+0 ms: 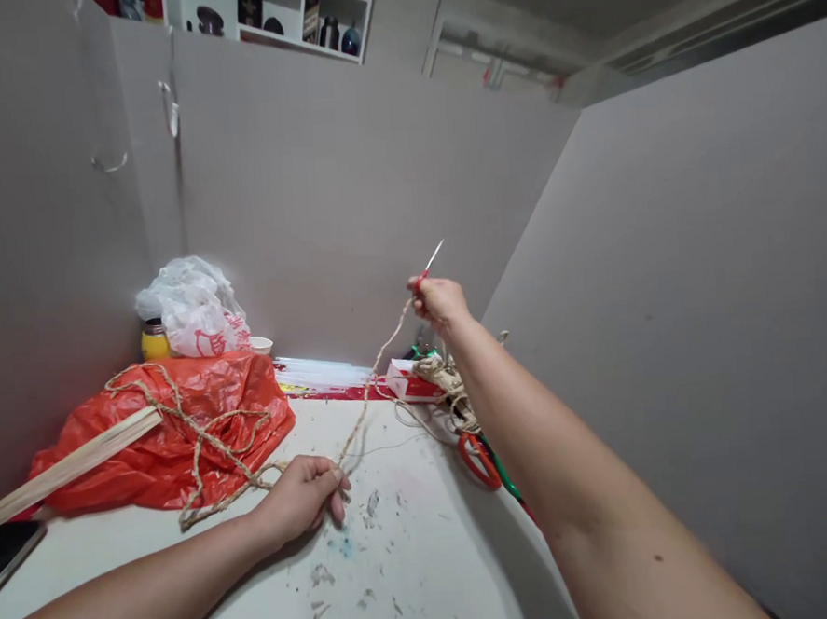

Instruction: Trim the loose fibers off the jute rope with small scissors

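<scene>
Two bare hands stretch a length of coarse tan jute twine (375, 363) above a scuffed white tabletop (414, 552).

Nearest, the left hand (302, 494) rests on the tabletop, fingers pinched shut on the twine, whose slack lies looped over a crumpled orange plastic bag (161, 428) beside a pale wooden strip (65, 466). Farther off, the right hand (439, 300) is raised, closed on the twine's other end and on small red-handled scissors (430, 264), blades pointing up. Behind stands a knotted white plastic bag (193, 309).
</scene>
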`<state>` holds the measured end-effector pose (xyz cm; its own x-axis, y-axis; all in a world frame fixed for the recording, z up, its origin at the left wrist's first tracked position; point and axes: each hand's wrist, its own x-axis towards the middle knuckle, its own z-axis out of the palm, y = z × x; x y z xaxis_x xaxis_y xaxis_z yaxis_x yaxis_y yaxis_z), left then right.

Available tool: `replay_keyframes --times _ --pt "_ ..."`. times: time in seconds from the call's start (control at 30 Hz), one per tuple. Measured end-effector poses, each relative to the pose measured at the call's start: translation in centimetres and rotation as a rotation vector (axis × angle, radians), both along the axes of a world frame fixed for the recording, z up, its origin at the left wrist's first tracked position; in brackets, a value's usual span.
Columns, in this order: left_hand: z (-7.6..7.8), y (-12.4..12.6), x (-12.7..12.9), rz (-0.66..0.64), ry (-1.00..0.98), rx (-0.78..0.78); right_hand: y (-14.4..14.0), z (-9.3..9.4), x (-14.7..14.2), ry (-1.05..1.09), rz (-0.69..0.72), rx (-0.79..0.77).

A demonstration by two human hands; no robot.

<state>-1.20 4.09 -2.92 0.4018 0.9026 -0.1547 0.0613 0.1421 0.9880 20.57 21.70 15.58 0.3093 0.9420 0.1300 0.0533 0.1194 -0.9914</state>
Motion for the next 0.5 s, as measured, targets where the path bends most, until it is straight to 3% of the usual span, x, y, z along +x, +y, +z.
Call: replay_keyframes --times 0.13,0.2,0.33,0.5 --pt "0.4 0.3 -0.4 -0.024 -0.053 -0.086 -1.0 -6.4 1.3 -0.088 0.007 -0.139" --pt "0.5 0.5 -0.7 -0.036 -0.086 -0.115 -2.1 -8.5 1.7 -0.112 0.021 -0.176" --pt "0.8 0.8 -1.0 -0.044 -0.152 -0.16 -6.0 -10.6 0.9 -0.105 0.116 -0.196" --pt "1.4 0.8 -1.2 -0.069 -0.223 -0.193 -13.2 -12.9 -3.8 0.013 0.343 -0.234"
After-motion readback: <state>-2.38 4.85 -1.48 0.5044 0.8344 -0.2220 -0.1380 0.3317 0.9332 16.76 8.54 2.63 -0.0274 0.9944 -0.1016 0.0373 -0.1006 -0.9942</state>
